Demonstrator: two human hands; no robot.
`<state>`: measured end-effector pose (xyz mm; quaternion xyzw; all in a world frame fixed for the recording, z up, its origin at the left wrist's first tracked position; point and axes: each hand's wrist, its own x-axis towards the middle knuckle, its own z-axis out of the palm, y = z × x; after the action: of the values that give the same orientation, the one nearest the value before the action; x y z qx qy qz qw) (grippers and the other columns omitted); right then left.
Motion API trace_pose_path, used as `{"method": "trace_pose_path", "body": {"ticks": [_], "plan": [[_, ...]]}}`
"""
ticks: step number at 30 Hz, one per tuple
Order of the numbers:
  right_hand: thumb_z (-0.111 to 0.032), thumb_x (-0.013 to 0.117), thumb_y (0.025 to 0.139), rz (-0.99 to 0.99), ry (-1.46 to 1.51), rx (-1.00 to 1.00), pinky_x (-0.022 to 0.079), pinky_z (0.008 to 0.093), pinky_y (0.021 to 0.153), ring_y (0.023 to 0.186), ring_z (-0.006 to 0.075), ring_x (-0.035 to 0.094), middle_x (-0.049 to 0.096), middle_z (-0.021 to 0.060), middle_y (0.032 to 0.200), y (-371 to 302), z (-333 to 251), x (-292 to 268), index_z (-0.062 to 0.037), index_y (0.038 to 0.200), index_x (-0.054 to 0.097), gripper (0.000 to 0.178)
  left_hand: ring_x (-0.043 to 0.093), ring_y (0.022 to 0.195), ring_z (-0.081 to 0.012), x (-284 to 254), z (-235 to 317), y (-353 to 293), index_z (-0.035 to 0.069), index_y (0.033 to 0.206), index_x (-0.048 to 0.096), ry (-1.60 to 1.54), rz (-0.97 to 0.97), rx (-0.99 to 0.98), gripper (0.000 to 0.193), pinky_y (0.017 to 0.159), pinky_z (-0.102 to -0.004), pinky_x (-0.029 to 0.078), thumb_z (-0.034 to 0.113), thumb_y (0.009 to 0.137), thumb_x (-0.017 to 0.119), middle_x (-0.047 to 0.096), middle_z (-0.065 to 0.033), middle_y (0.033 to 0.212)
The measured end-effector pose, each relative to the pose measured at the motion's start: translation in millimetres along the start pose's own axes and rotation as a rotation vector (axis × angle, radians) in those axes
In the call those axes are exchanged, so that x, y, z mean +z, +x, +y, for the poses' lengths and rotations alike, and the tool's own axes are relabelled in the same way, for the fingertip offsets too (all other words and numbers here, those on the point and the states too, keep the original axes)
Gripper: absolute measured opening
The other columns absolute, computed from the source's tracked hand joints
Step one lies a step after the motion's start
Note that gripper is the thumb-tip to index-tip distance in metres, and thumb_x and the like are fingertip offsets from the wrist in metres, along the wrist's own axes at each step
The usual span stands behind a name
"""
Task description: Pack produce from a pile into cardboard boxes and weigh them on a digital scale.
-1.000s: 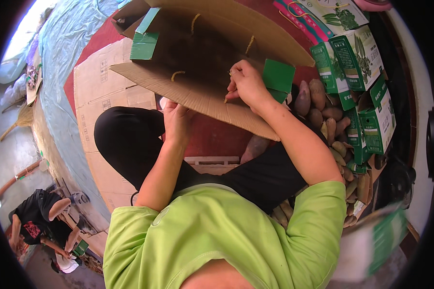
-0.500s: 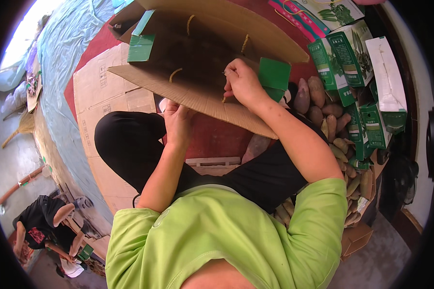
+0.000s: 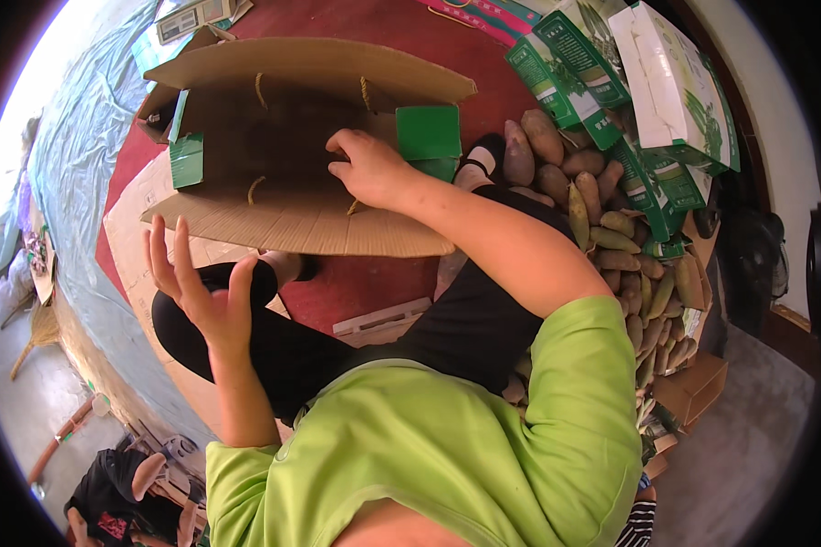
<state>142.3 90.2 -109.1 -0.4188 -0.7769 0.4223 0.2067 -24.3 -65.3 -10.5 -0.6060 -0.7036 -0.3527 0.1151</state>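
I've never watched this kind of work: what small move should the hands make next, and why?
Perhaps the left hand should steady the near side of the cardboard box: that hand is raised and empty, close to that side's left end, while the right hand is over the open box, near a rope loop.

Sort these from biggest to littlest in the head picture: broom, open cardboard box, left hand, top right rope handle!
Largest to smallest, as they look:
1. Open cardboard box
2. Left hand
3. Broom
4. Top right rope handle
The broom is farther off, so its real size is unsure.
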Motion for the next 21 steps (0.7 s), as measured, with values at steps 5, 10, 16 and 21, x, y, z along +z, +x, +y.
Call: {"method": "trace_pose_path", "body": {"ticks": [5, 10, 16, 21], "plan": [[-0.018, 0.061, 0.084, -0.161, 0.274, -0.024, 0.048, 0.0309, 0.081, 0.095, 0.0207, 0.061, 0.064, 0.0116, 0.101, 7, -27, -52, -0.0007, 0.107, 0.06, 0.029, 0.045, 0.118, -0.0237, -3, -18, 43, 0.017, 0.115, 0.058, 0.34, -0.3, 0.146, 0.045, 0.105, -0.044, 0.025, 0.011, 0.072, 0.068, 0.057, -0.0014, 0.11], [-0.023, 0.056, 0.09, -0.003, 0.455, 0.005, 0.048, 0.0251, 0.075, 0.09, 0.011, 0.061, 0.065, 0.0038, 0.096, 3, -32, -111, -0.0047, 0.104, 0.063, 0.024, 0.054, 0.089, -0.0219, 8, -25, 79, 0.01, 0.087, 0.064, 0.279, -0.317, 0.281, 0.011, 0.085, -0.0368, 0.039, 0.011, 0.076, 0.064, 0.059, -0.0011, 0.086], [-0.032, 0.054, 0.091, 0.117, 0.482, -0.003, 0.047, 0.0233, 0.073, 0.085, 0.0106, 0.061, 0.066, 0.0046, 0.092, -11, -26, -136, -0.005, 0.099, 0.064, 0.03, 0.054, 0.082, -0.0222, 24, -13, 81, 0.008, 0.081, 0.063, 0.184, -0.317, 0.282, 0.006, 0.074, -0.0359, 0.04, 0.013, 0.077, 0.064, 0.058, -0.0012, 0.081], [-0.03, 0.061, 0.087, 0.258, 0.469, -0.007, 0.047, 0.0248, 0.065, 0.07, 0.0106, 0.06, 0.065, 0.0046, 0.075, -14, -27, -146, -0.0017, 0.083, 0.066, 0.029, 0.054, 0.081, -0.0222, 29, -4, 73, 0.01, 0.08, 0.063, 0.146, -0.271, 0.271, 0.005, 0.072, -0.0348, 0.04, 0.013, 0.076, 0.065, 0.058, -0.001, 0.08]]}}
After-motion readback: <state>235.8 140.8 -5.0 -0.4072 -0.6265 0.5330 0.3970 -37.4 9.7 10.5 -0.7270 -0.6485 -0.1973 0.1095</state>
